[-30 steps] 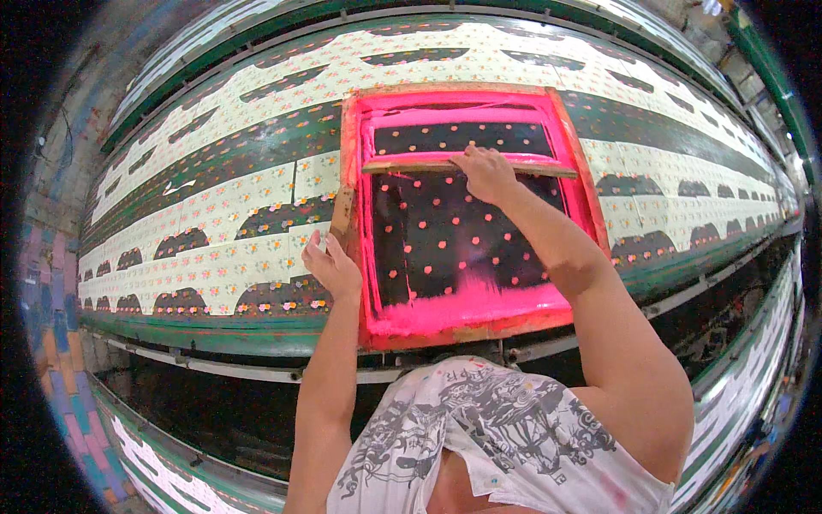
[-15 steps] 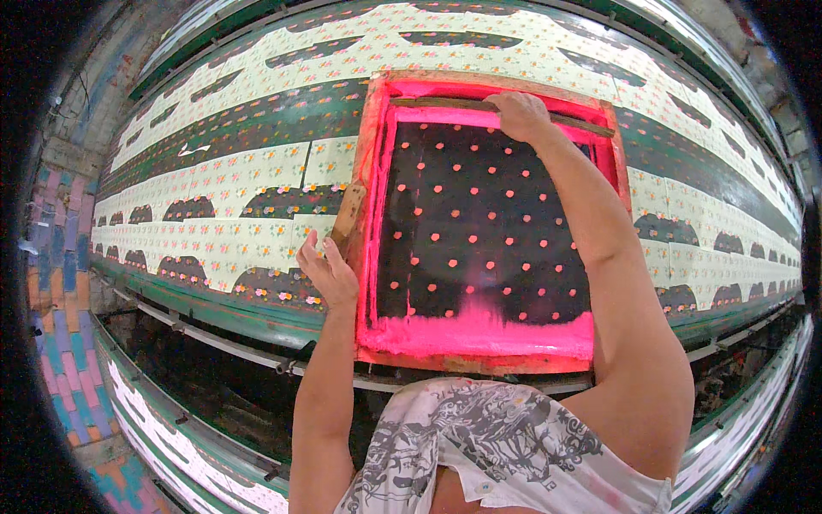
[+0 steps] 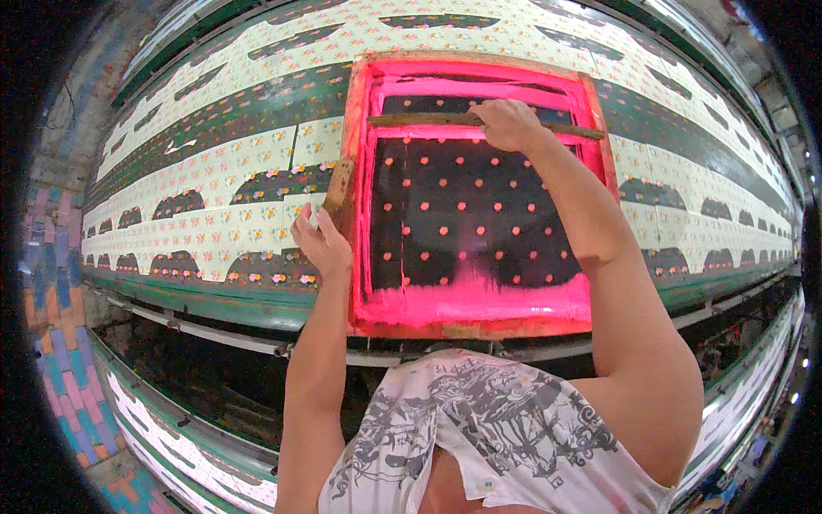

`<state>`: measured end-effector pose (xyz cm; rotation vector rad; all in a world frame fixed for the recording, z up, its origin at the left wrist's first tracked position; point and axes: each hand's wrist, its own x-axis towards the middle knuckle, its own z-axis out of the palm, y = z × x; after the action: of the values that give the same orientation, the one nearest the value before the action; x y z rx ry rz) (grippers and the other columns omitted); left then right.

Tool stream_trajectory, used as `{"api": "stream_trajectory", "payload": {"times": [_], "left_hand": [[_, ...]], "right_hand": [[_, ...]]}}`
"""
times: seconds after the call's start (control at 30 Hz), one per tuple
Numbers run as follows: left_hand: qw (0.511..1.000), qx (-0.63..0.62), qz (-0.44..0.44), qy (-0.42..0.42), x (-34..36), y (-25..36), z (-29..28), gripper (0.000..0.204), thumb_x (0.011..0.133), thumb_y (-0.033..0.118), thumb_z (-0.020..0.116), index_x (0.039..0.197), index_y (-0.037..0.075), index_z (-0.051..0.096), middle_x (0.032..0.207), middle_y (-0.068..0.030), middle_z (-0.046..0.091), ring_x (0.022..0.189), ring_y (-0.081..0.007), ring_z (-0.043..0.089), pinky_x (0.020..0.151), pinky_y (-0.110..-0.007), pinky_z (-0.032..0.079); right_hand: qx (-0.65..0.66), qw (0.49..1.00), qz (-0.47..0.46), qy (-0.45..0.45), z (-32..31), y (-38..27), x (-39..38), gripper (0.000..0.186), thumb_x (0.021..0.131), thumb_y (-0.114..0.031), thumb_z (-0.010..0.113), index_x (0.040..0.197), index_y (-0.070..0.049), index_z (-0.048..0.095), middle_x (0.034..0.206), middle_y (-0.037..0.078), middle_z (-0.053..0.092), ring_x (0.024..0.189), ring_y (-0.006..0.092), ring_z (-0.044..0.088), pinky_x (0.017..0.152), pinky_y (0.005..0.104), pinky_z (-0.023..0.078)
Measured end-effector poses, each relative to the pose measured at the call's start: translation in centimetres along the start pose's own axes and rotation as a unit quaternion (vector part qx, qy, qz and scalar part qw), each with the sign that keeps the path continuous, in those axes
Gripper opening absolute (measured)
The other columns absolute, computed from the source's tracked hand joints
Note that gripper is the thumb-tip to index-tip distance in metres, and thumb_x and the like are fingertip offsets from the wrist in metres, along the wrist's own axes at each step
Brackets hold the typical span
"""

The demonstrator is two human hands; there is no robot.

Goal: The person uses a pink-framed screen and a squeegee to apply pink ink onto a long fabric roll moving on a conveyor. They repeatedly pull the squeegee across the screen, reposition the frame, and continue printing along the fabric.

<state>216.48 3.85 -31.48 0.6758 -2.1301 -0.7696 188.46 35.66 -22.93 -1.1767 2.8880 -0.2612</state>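
A screen printing frame (image 3: 358, 274) lies on the long table, its dark dotted mesh (image 3: 462, 206) edged with bright pink ink (image 3: 475, 304). My right hand (image 3: 509, 128) is closed on a long wooden squeegee (image 3: 402, 120) lying crosswise in the upper part of the screen, a pink band of ink along it. My left hand (image 3: 321, 244) has its fingers apart and slightly curled at the lower end of a wooden block (image 3: 341, 180) on the frame's left side; I cannot tell whether they touch it.
Pale floral printed pieces (image 3: 223, 137) with dark arched gaps cover the green table (image 3: 171, 295) on both sides. A metal rail (image 3: 205, 334) runs along the near edge. Another printed table (image 3: 163, 428) is behind me, and painted bricks (image 3: 60, 360) show at the left.
My right hand pushed the squeegee toward the frame's far edge, then drew it back slightly toward me. My left hand stayed beside the wooden block, its fingers shifting a little.
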Motion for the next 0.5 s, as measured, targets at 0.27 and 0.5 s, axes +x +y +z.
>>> {"api": "stream_trajectory", "payload": {"times": [0.27, 0.5], "left_hand": [[0.999, -0.018, 0.035, 0.005, 0.2, 0.5, 0.2, 0.047, 0.11, 0.033, 0.056, 0.13, -0.009, 0.064, 0.126, -0.0318, 0.064, 0.122, -0.0472, 0.056, 0.107, -0.056, 0.043], [0.995, -0.059, 0.078, 0.036, 0.4, -1.5, 0.8, 0.05, 0.11, 0.037, 0.055, 0.128, -0.008, 0.066, 0.121, -0.0312, 0.066, 0.122, -0.0476, 0.057, 0.108, -0.057, 0.042]], "right_hand": [[0.014, 0.999, -0.006, -0.045, 0.2, -7.5, -11.7, 0.038, 0.088, -0.014, 0.063, 0.125, -0.012, 0.075, 0.114, 0.015, 0.077, 0.107, 0.0382, 0.076, 0.092, 0.0529, 0.061], [0.028, 0.999, 0.001, -0.031, 0.7, -14.7, -21.2, 0.037, 0.088, -0.014, 0.066, 0.123, -0.018, 0.076, 0.109, 0.012, 0.076, 0.098, 0.0366, 0.077, 0.086, 0.0506, 0.063]]}}
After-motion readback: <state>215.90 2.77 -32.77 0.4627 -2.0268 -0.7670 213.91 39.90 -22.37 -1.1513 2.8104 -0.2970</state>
